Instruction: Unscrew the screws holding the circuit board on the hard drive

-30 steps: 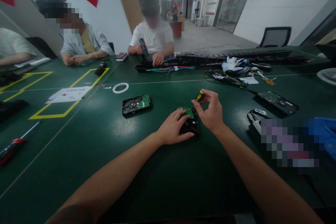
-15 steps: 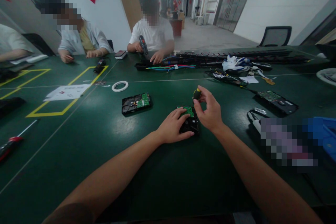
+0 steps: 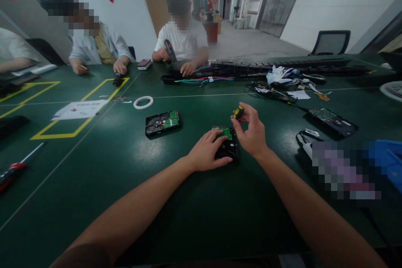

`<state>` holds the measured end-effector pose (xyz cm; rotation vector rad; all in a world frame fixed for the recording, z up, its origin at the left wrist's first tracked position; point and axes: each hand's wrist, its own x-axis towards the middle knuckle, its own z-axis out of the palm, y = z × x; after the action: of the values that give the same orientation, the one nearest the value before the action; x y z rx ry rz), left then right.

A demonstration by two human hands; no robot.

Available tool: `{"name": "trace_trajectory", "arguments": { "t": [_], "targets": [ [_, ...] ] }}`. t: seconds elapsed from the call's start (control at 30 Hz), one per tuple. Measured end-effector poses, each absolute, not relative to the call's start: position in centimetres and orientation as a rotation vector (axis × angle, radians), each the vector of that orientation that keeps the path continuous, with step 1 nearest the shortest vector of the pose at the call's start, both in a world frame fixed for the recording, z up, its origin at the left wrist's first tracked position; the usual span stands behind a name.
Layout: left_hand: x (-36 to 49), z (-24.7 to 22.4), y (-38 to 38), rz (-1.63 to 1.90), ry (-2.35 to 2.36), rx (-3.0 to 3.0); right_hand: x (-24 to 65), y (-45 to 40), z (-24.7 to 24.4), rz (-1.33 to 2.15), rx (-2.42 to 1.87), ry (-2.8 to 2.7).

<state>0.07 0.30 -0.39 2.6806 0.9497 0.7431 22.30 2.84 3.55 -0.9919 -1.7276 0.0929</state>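
My left hand (image 3: 205,150) lies flat on a black hard drive (image 3: 228,147) with a green circuit board, pressing it onto the green table (image 3: 125,176). My right hand (image 3: 251,132) grips a small screwdriver with a yellow and black handle (image 3: 238,112), held upright over the drive's far corner. The screwdriver's tip is hidden behind my fingers.
A second hard drive (image 3: 162,122) lies to the left, a third drive (image 3: 331,118) at the right. A white tape ring (image 3: 144,102), a paper sheet (image 3: 80,109) and a red-handled screwdriver (image 3: 14,169) lie left. Two people sit across; one holds a power screwdriver (image 3: 170,50) over cables (image 3: 204,79).
My right hand has turned the screwdriver handle slightly and stays over the drive. My left hand has not moved. The person at the far left has reached a hand onto the table.
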Motion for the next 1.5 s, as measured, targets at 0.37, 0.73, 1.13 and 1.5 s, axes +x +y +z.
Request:
{"name": "trace_trajectory", "arguments": {
  "t": [0.37, 0.73, 1.13, 1.5],
  "targets": [
    [0.03, -0.53, 0.41, 0.742, 0.939, 2.670, 22.54, 3.15, 3.02, 0.065, -0.986, -1.777],
    [0.05, -0.37, 0.28, 0.748, 0.941, 2.660, 22.62, 3.21, 3.34, 0.008, -0.996, -1.742],
    [-0.01, -0.35, 0.28, 0.734, 0.947, 2.674, 22.32, 2.88, 3.50, 0.058, -0.977, -1.769],
    [-0.01, -0.37, 0.28, 0.738, 0.945, 2.660, 22.46, 2.95, 3.39, 0.042, -1.007, -1.758]
  ]
}}
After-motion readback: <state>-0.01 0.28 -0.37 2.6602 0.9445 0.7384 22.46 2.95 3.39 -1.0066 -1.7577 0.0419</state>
